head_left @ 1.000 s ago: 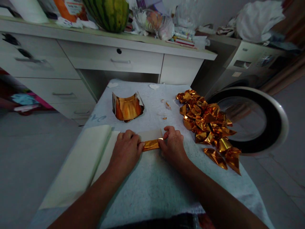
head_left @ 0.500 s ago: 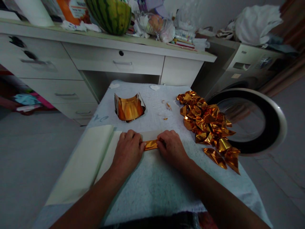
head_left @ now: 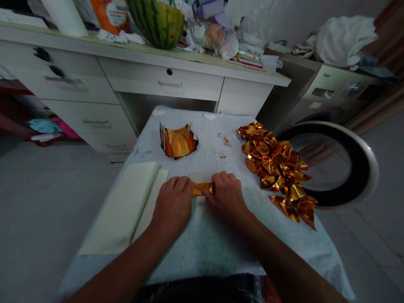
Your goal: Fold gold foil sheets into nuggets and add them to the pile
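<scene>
Head view: a person's two bare hands work over a cloth-covered table (head_left: 233, 248), and between them lies a short, shiny gold strip (head_left: 202, 189), flat and running from side to side. The left hand (head_left: 175, 202) is at the strip's left end, back of the hand up, fingers bent together; its thumb is hidden, so I cannot tell whether it pinches the foil. The right hand (head_left: 227, 195) grips the right end, its thumb laid on the gold and its fingers curled over.

A pale sheet (head_left: 202, 176) shows just beyond the strip. Left of the strip, partly behind the left forearm, is cream paper (head_left: 123, 210) in long folded layers. Beyond the strip and a little left, a curved gold stack (head_left: 179, 142) stands with its sides turned up. Beyond and slightly right are tiny gold scraps (head_left: 226, 141). Well to the right of the strip spreads a heap of crumpled-looking, folded gold pieces (head_left: 274, 158), two of them at its near end.

Farther beyond the strip, past the table, I see a white desk (head_left: 151, 84) with a cut watermelon (head_left: 160, 25) on top. Far right of the strip is a washing machine (head_left: 315, 92), its round door (head_left: 350, 164) open.
</scene>
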Demonstrator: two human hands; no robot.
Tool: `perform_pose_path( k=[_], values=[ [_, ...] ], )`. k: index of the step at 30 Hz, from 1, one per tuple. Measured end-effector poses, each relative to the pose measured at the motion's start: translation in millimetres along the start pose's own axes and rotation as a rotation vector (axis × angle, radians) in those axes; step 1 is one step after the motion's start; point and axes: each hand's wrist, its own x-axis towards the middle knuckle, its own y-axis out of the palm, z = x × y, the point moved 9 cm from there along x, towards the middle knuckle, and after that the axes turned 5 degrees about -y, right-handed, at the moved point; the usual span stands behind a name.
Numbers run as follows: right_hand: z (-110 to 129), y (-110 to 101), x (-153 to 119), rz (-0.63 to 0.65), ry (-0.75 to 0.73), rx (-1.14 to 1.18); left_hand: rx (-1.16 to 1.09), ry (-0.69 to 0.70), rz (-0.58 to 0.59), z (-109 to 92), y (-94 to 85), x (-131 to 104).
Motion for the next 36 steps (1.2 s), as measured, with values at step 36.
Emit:
perform_pose_path(
  k=[36],
  values=[
    [-10,5,-2,-0.133,0.002,0.132,0.050,0.248,-0.152,-29,18.4,-43]
  ],
)
